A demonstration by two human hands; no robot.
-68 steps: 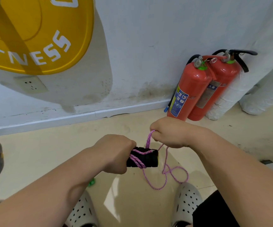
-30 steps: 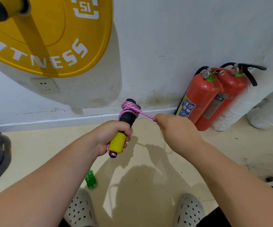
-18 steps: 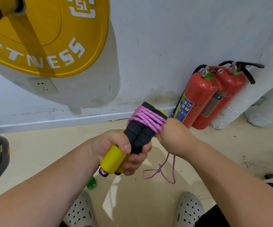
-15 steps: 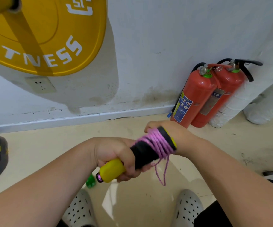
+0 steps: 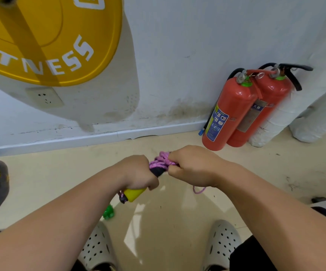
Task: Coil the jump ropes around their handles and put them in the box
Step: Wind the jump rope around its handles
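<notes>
Jump-rope handles [image 5: 133, 193] gripped in the curled left hand [image 5: 138, 173], pink rope [image 5: 161, 163] coiled round their black end, coil clutched by the curled right hand [image 5: 193, 167] at 3 o'clock, fire extinguishers [image 5: 236, 110] at 1 o'clock.

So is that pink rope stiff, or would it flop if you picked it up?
Probably floppy: the pink rope bends into tight turns round the handles, and its loose end curls limply below the right hand. It looks thin and braided, so likely light. The coil may slacken unless tucked.
</notes>
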